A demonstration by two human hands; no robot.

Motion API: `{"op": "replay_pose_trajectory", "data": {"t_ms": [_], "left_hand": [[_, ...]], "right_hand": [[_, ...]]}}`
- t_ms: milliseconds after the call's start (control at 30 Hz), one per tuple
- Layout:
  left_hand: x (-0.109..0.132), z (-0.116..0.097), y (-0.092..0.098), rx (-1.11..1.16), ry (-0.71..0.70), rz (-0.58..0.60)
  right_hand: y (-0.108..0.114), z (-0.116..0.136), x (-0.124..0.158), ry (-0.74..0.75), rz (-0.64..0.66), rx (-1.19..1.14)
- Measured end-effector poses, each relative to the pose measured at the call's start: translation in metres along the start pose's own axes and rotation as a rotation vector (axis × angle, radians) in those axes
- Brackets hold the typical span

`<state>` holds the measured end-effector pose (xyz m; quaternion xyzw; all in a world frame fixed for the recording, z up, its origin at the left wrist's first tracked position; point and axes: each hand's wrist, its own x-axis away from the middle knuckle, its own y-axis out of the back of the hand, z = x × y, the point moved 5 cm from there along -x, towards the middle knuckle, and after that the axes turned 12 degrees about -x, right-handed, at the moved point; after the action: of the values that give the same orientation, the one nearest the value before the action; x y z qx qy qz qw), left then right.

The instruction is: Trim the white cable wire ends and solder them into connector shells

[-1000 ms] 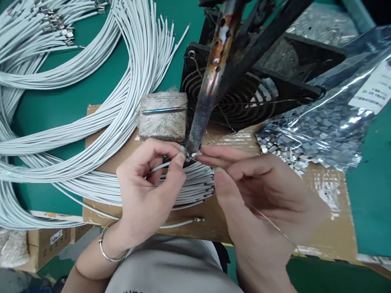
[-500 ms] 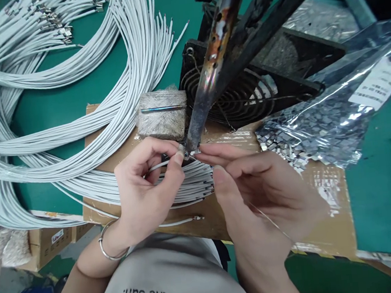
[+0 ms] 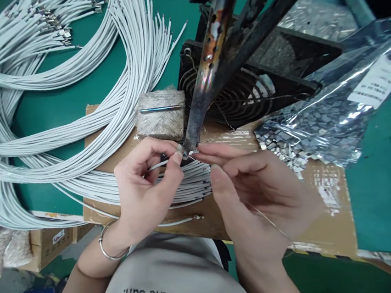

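Observation:
My left hand [image 3: 152, 176] is closed in a pinch on a white cable [image 3: 156, 166], close to its end. That end meets the tip of a soldering iron [image 3: 199, 97], which slants down from a dark holder. From the right, my right hand [image 3: 250, 182] reaches the same spot, its index fingertip beside a small metal terminal [image 3: 193, 151] at the iron's tip. A thin solder wire [image 3: 270, 222] runs through its curled fingers. Fingers partly hide the joint. Below my hands, more white cables [image 3: 197, 187] lie in a bundle, and a single cable with a metal terminal [image 3: 198, 217] lies nearer me.
Large coils of white cable [image 3: 55, 169] cover the left of the green table. A wrapped block [image 3: 162, 126] with a metal rod stands left of the iron. Behind it lies a black fan [image 3: 242, 98]. A plastic bag [image 3: 345, 118] spills small metal pieces onto the cardboard [image 3: 333, 216].
My right hand has shifted very slightly left, and the iron also appears a little further left. My left hand keeps its pinch on the cable.

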<state>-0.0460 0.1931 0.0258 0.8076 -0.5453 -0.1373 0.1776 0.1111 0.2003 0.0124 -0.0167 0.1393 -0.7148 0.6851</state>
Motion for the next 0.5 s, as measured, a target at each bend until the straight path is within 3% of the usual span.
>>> {"op": "replay_pose_trajectory", "data": {"t_ms": [500], "left_hand": [[0.0007,-0.0007,0.0022,0.000,-0.004,-0.016]], "right_hand": [[-0.0010,0.0023,0.0005,0.005,0.003,-0.003]]}}
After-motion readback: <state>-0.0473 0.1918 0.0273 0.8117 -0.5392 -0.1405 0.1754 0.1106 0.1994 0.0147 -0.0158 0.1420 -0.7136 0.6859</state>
